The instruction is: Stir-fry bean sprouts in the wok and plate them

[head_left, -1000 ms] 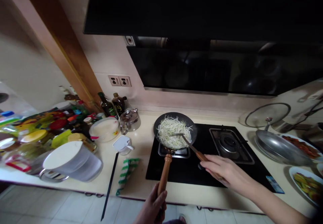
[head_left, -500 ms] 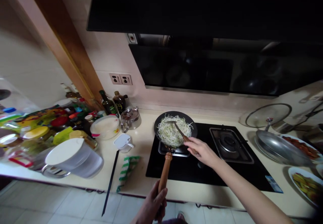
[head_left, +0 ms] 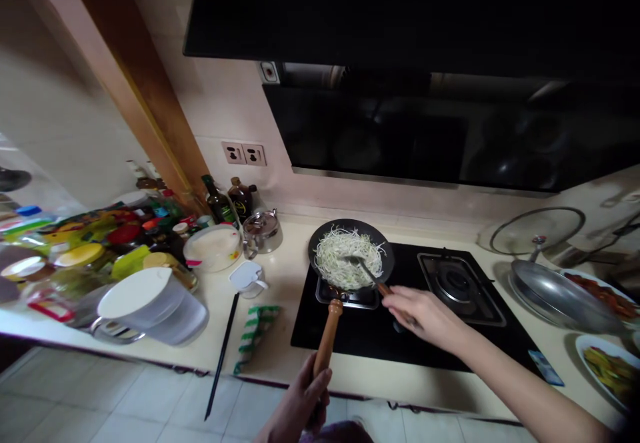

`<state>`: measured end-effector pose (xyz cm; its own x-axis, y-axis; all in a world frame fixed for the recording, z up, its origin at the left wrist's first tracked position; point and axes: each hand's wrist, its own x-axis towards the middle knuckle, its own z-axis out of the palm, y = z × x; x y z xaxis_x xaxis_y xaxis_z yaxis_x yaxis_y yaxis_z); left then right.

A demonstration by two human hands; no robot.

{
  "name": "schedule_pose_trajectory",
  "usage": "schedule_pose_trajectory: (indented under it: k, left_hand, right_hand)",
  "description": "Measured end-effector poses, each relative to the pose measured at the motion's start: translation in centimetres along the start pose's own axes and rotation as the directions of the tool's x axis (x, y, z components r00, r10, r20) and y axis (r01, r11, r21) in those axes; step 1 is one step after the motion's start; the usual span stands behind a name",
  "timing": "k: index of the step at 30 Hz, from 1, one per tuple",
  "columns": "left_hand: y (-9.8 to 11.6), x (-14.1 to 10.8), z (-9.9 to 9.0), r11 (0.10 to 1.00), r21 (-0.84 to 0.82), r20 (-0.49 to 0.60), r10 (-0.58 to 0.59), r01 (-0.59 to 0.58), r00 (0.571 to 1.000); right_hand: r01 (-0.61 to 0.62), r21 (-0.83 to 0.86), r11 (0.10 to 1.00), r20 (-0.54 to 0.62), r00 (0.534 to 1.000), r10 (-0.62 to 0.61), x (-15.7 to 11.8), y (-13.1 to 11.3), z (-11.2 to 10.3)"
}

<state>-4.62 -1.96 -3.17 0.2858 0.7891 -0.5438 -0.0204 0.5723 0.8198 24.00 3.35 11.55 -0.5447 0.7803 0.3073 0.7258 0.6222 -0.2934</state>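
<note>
A dark wok [head_left: 317, 235] stands on the left burner, filled with pale bean sprouts [head_left: 345, 256]. Its wooden handle [head_left: 327, 343] points toward me, and my left hand [head_left: 311, 386] is wrapped round the lower end. My right hand [head_left: 417, 315] grips the wooden handle of a spatula [head_left: 373, 275]. The metal end of the spatula lies on the sprouts, right of their middle.
The right burner [head_left: 454, 283] has nothing on it. Farther right are a metal pan [head_left: 555, 293], a glass lid [head_left: 539, 230] and a plate of food [head_left: 607, 366]. Left stand a water pitcher [head_left: 155, 310], a striped cloth [head_left: 255, 336], black chopsticks [head_left: 223, 356] and several jars.
My right hand has drawn the spatula back toward me and to the right across the sprouts. My left hand keeps its hold on the wok handle. The whole view has shifted slightly.
</note>
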Motion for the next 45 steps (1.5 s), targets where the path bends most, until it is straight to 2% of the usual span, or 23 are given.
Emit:
schedule_pose_trajectory:
  k: [3,5,7,9,12,15,18,21,23,24,26,28,29,31,33,35,37,41,45]
  left_hand:
    - [-0.2,0.2,-0.1,1.000,0.021,-0.003,-0.004,0.004,1.000]
    - [-0.4,0.4,-0.2,1.000,0.029,-0.001,-0.011,0.011,1.000]
    - [-0.5,0.6,-0.3,0.999,0.033,0.006,-0.007,0.006,1.000]
    - [-0.5,0.6,-0.5,1.000,0.031,0.012,0.003,-0.003,1.000]
    - [-0.4,0.4,-0.6,1.000,0.024,0.005,-0.011,0.011,1.000]
    - [-0.3,0.2,-0.5,0.999,0.024,-0.007,-0.029,0.029,1.000]
    - [-0.1,0.1,-0.5,1.000,0.029,-0.004,-0.008,0.008,1.000]
    - [0.0,0.1,-0.5,1.000,0.027,-0.009,0.004,-0.004,1.000]
    - [0.1,0.1,-0.6,1.000,0.025,-0.008,-0.012,0.013,1.000]
    - [0.1,0.1,-0.7,0.999,0.024,-0.008,-0.022,0.023,1.000]
    - [0.1,0.1,-0.8,0.999,0.018,-0.009,-0.031,0.031,0.999]
    - [0.2,0.1,-0.8,1.000,0.015,-0.014,-0.023,0.023,1.000]
    - [0.2,0.0,-0.8,1.000,0.014,-0.012,-0.014,0.014,1.000]
    - [0.3,-0.1,-0.8,1.000,0.019,-0.007,-0.008,0.008,1.000]
    - [0.4,-0.2,-0.7,0.999,0.027,-0.010,-0.016,0.017,1.000]
    - [0.4,-0.2,-0.7,0.999,0.038,-0.020,-0.028,0.029,0.999]
    - [0.4,-0.1,-0.7,0.999,0.039,-0.021,-0.023,0.024,1.000]
    - [0.4,-0.1,-1.0,0.999,0.034,-0.018,-0.037,0.037,0.999]
    - [0.7,-0.4,-1.4,0.999,0.032,-0.010,-0.042,0.042,0.999]
  right_hand:
    - [-0.051,0.039,0.998,-0.106,0.993,0.055,2.1,2.4,2.6]
    - [-0.077,0.033,0.997,-0.157,0.984,0.081,2.5,3.4,3.9]
    - [-0.079,0.001,0.997,-0.143,0.987,0.079,2.1,3.3,5.0]
    - [-0.058,-0.036,0.998,-0.059,0.997,0.055,0.7,2.2,5.7]
    - [-0.042,-0.100,0.994,0.086,0.995,0.051,-2.4,-0.3,5.7]
    - [-0.070,-0.128,0.989,0.143,0.986,0.088,-4.1,-1.4,5.1]
    - [-0.081,-0.111,0.991,0.099,0.991,0.092,-3.0,0.1,5.2]
    - [-0.121,-0.044,0.992,-0.065,0.991,0.118,-1.3,1.9,4.7]
    - [-0.131,-0.009,0.991,-0.146,0.981,0.129,-1.3,1.7,3.4]
    - [-0.124,-0.003,0.992,-0.147,0.981,0.122,-1.7,1.0,2.6]
    - [-0.092,0.006,0.996,-0.080,0.993,0.092,-2.7,-0.7,1.2]
    - [-0.072,0.025,0.997,-0.014,0.997,0.072,-3.1,-1.7,0.8]
    - [-0.075,0.040,0.996,-0.022,0.997,0.076,-3.0,-1.8,1.0]
    - [-0.104,0.083,0.991,-0.127,0.985,0.114,-2.2,-0.7,2.1]
    - [-0.142,0.134,0.981,-0.263,0.949,0.173,-1.1,1.0,3.4]
    - [-0.164,0.159,0.974,-0.328,0.921,0.208,-0.1,2.3,4.8]
    - [-0.159,0.147,0.976,-0.313,0.929,0.199,0.5,2.6,5.8]
    - [-0.120,0.077,0.990,-0.203,0.970,0.134,0.2,1.2,6.5]
    - [-0.127,0.023,0.992,-0.215,0.968,0.129,-0.1,1.5,6.7]
